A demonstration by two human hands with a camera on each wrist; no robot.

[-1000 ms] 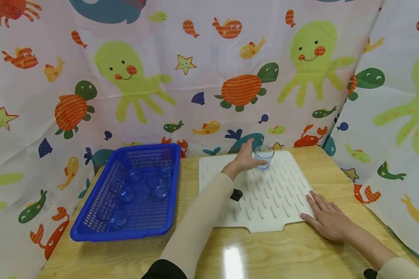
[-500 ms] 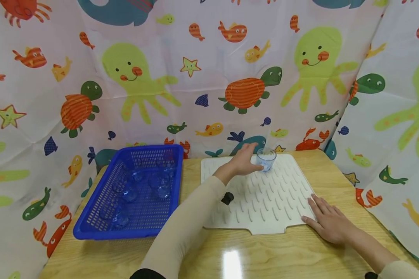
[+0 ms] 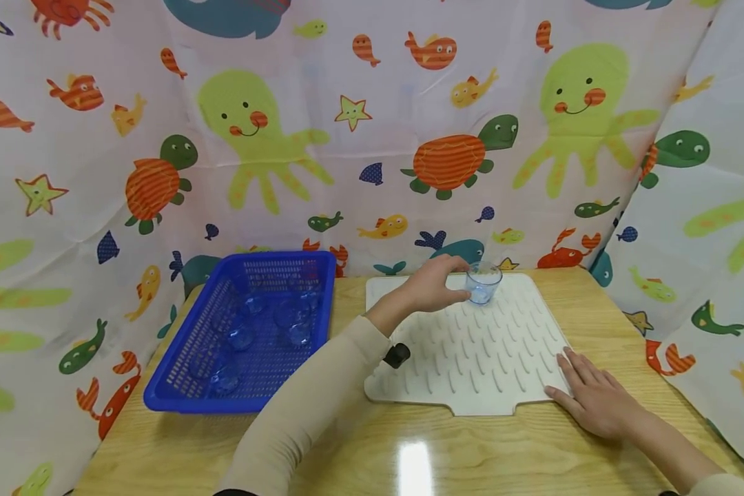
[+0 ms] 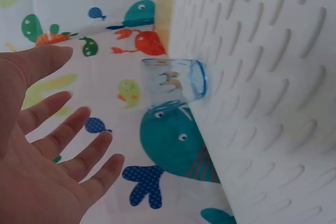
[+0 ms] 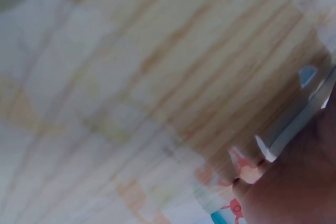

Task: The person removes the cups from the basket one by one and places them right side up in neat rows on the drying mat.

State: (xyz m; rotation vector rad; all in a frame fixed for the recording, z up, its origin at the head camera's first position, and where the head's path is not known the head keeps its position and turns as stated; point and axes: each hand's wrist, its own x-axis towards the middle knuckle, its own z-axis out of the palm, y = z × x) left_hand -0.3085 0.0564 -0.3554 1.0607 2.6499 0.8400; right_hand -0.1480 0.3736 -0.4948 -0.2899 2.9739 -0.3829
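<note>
One glass (image 3: 483,284) set on the white mat (image 3: 465,355), several more glasses (image 3: 240,337) left in the blue basket (image 3: 189,405); left hand (image 3: 430,285) just beside, spread-fingered, grasping nothing; right hand (image 3: 600,401) flat at the mat's edge.

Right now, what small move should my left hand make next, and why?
Probably swing your left hand toward the basket: the left wrist view shows it apart from the glass, which stands on the mat, and more glasses lie in the basket.
</note>
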